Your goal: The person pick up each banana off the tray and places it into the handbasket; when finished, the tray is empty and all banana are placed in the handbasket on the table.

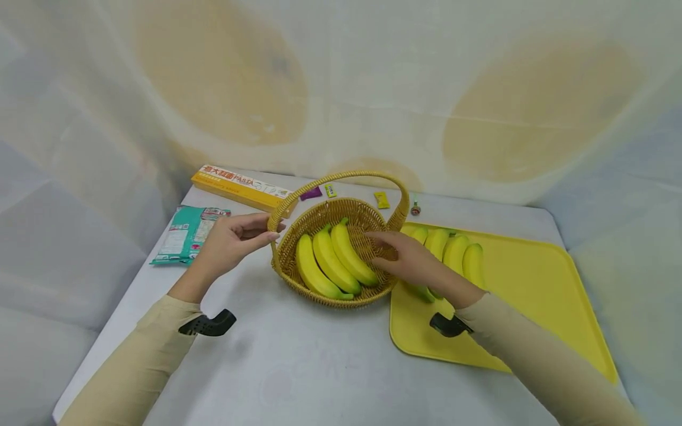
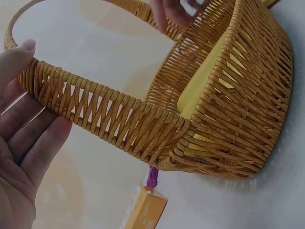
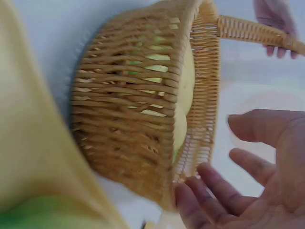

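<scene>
A wicker basket (image 1: 341,303) with a tall arched handle (image 1: 341,176) stands on the white table. Three yellow bananas (image 1: 322,260) lie side by side inside it. My left hand (image 1: 226,242) pinches the left side of the handle between thumb and fingers, as the left wrist view shows closely. Over the basket's right rim is my right hand (image 1: 412,260), its fingers loosely spread and nothing in them. In the right wrist view, its fingertips (image 3: 186,200) are at the rim; whether they touch it I cannot tell. Several more bananas (image 1: 455,254) lie on a yellow tray (image 1: 533,302), partly hidden by my right arm.
Behind the left hand are a pasta box (image 1: 240,189) and a teal packet (image 1: 186,234). Beyond the basket lie a purple wrapped piece (image 1: 311,193), two small yellow packets (image 1: 382,200) and a small round item (image 1: 415,208). Pale hanging sheets (image 1: 629,248) border the table.
</scene>
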The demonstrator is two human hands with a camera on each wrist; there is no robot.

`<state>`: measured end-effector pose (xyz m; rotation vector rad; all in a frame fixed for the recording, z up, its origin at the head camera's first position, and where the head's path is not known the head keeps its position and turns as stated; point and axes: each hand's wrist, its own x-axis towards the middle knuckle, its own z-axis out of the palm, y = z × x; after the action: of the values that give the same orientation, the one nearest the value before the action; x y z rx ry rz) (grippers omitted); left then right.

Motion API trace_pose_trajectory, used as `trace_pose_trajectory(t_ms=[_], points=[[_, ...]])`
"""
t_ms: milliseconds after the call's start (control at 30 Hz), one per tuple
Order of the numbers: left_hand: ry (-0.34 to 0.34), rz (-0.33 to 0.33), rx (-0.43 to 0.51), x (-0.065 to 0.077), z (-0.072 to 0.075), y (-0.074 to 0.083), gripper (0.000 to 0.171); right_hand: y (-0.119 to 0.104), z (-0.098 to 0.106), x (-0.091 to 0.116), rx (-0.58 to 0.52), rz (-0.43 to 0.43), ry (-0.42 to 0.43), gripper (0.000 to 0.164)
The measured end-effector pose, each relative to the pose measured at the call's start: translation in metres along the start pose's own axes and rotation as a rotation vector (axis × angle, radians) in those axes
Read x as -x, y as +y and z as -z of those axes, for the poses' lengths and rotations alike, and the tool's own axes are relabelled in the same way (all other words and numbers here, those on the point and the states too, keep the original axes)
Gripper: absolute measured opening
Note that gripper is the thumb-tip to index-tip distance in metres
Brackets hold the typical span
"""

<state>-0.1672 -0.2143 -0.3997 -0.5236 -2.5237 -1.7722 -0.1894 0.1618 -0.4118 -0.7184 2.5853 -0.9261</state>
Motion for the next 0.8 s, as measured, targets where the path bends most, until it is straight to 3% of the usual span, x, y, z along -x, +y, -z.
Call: trace_pose_trajectory(t_ms=[200, 333, 533, 633, 800], points=[[-0.001, -0.008, 0.011, 0.000, 0.000, 0.001, 0.038, 0.026, 0.004, 0.049, -0.055, -0.031, 0.151, 0.051], [-0.012, -0.007, 0.024, 0.000, 0.000, 0.002, 0.039, 0.052, 0.008, 0.077, -0.080, -0.121, 0.222, 0.049], [-0.007, -0.007, 0.027, 0.000, 0.001, 0.001, 0.037, 0.096, 0.018, 0.102, -0.010, -0.239, 0.325, 0.052], [-0.009, -0.012, 0.029, 0.000, 0.001, 0.002, 0.037, 0.117, 0.023, 0.111, 0.018, -0.306, 0.310, 0.059], [-0.021, -0.012, 0.037, 0.001, 0.001, 0.003, 0.038, 0.139, 0.026, 0.121, 0.030, -0.411, 0.192, 0.074]])
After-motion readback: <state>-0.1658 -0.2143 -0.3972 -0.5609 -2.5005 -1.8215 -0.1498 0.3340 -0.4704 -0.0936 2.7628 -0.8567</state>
